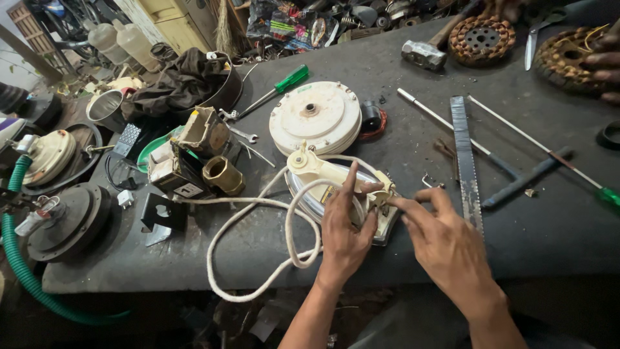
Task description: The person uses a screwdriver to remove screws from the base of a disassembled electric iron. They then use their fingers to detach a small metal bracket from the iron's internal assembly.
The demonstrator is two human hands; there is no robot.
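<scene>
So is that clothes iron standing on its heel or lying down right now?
Lying down. The iron rests on the workbench, both hands on its rear end: left hand, right hand. Its white cord loops loose.
</scene>
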